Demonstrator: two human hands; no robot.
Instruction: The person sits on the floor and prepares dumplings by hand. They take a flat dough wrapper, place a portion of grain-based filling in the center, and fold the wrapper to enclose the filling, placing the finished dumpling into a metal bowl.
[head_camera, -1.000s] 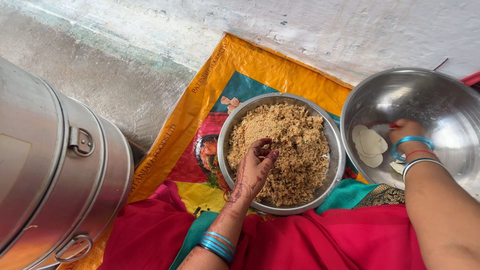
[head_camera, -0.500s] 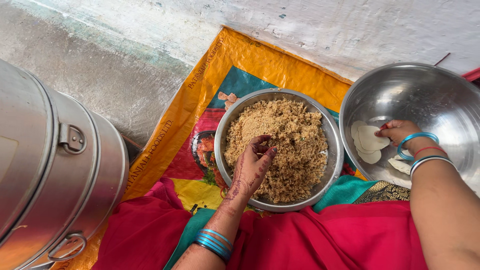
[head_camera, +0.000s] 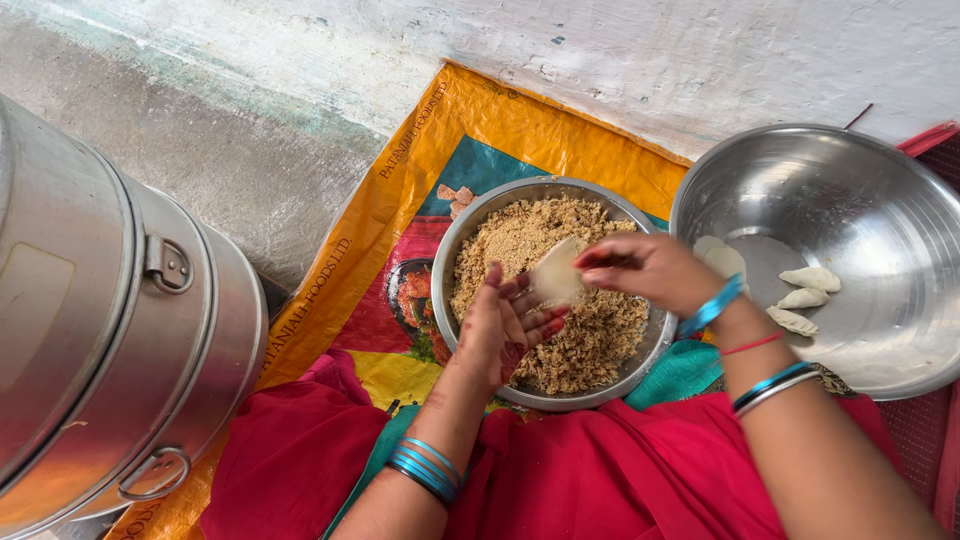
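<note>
a rough grey concrete floor (head_camera: 230, 170) carries everything, meeting a whitewashed wall (head_camera: 700, 50) at the top. a printed orange plastic sack (head_camera: 420, 170) lies flat on it. on the sack sits a steel bowl of brown crumbly filling (head_camera: 455, 250). a larger steel basin (head_camera: 880, 200) rests to the right, and a big lidded metal drum (head_camera: 90, 330) at left.

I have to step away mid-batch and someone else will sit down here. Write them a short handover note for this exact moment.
Left hand is cupped over the filling bowl, a thin dough round resting on its fingers. Right hand pinches the round's edge. The crumbly brown filling is plentiful.
Done: three folded dumplings lie in the big steel bowl, beside flat rounds.
Left: this round shows no filling and is unfolded.
</note>
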